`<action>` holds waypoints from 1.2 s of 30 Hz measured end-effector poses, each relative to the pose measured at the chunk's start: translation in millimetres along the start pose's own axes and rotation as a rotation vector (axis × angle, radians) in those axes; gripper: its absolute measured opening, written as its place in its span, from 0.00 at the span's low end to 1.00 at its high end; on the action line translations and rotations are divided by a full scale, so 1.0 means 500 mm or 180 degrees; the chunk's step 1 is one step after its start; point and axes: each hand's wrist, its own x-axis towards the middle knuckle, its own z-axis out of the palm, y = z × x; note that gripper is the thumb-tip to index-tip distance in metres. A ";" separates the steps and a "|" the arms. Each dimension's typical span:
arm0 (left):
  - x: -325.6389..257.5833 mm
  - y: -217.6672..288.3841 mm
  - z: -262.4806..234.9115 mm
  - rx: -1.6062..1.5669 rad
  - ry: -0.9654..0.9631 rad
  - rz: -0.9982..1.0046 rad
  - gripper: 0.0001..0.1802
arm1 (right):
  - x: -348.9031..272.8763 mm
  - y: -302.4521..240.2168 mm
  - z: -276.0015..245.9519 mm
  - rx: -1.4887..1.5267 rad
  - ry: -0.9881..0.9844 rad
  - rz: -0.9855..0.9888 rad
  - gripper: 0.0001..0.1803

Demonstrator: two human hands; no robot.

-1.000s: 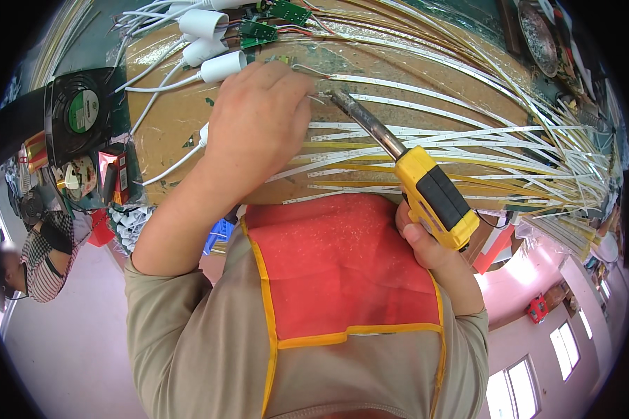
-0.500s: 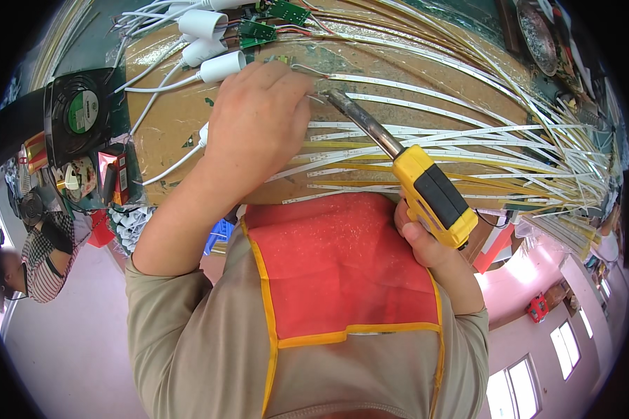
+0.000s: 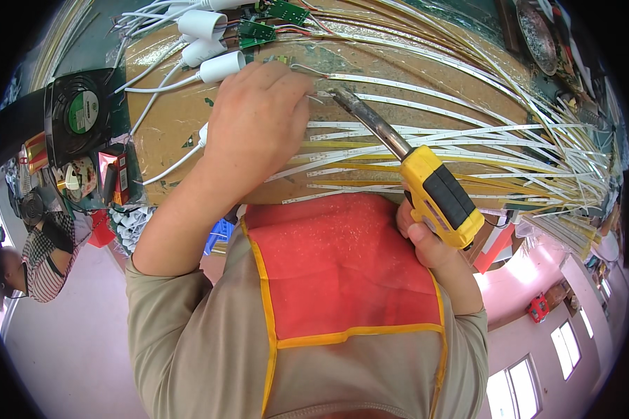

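My right hand is wrapped round the handle of a yellow and black soldering gun. Its metal tip points up and left, close to the end of a white LED strip. My left hand is closed, palm down, on the work surface, and its fingertips and what they pinch are hidden. A short thin wire shows beside its fingers. Just beyond that hand lie a white cylindrical lamp cap with a cable and the edge of a small green circuit board.
Several LED strips fan out to a bundle at the right. More caps and green boards lie at the far side. At the left stand a black fan and a red box. Another person sits at the far left.
The soldering gun and my right hand have shifted slightly right and down, the tip moving a little away from my left hand. My left hand has hardly moved.
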 end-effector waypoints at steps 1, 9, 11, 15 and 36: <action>-0.001 -0.001 0.000 -0.0001 0.0003 -0.0004 0.05 | 0.000 0.000 0.000 0.0024 0.0010 -0.0012 0.37; -0.001 0.000 -0.002 -0.0007 -0.0015 0.0021 0.05 | -0.003 -0.018 -0.011 0.0048 -0.0100 0.0078 0.10; 0.000 0.000 -0.001 -0.0014 -0.0009 0.0020 0.05 | 0.000 -0.024 -0.006 0.0124 -0.0057 0.0060 0.10; 0.000 0.002 -0.003 -0.0047 -0.0057 -0.0063 0.05 | -0.001 -0.023 -0.007 0.0081 -0.0054 0.0053 0.11; 0.006 0.000 -0.014 -0.0297 -0.0333 -0.0171 0.03 | -0.003 -0.002 -0.005 -0.0029 -0.0005 0.0019 0.36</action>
